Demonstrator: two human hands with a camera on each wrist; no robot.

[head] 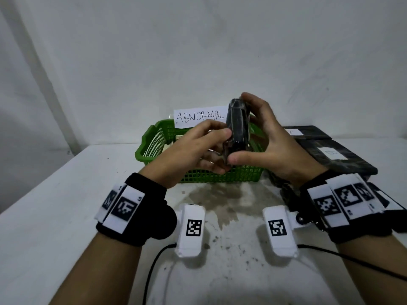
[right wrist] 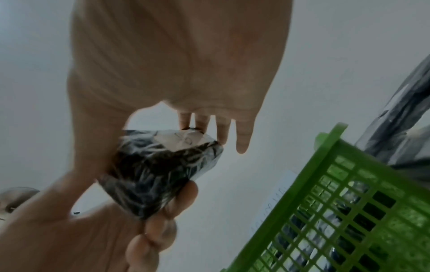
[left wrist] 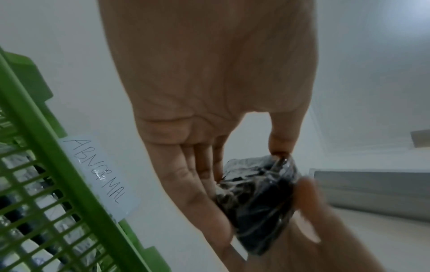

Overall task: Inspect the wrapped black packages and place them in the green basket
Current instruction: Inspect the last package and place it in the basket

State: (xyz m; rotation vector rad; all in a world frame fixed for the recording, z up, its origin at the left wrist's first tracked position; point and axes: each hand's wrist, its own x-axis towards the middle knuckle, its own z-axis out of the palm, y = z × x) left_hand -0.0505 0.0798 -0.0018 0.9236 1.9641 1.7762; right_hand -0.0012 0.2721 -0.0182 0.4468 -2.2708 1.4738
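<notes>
A black package wrapped in clear film (head: 238,126) (left wrist: 258,202) (right wrist: 160,169) stands on edge in the air above the green basket (head: 154,137) (left wrist: 46,165) (right wrist: 349,193). My left hand (head: 198,148) pinches its lower left edge, thumb on the near side and fingers behind. My right hand (head: 268,137) holds it from the right, fingertips on its top and thumb under its bottom. A white label shows on the package face in the right wrist view. Wrapped items lie inside the basket, seen through its mesh.
A paper sign reading ABNORMAL (head: 200,117) (left wrist: 100,176) is fixed to the basket's far rim. More black wrapped packages (head: 334,155) are stacked to the right on the white table (head: 66,205), which ends at a wall. Cables trail from both wrist cameras.
</notes>
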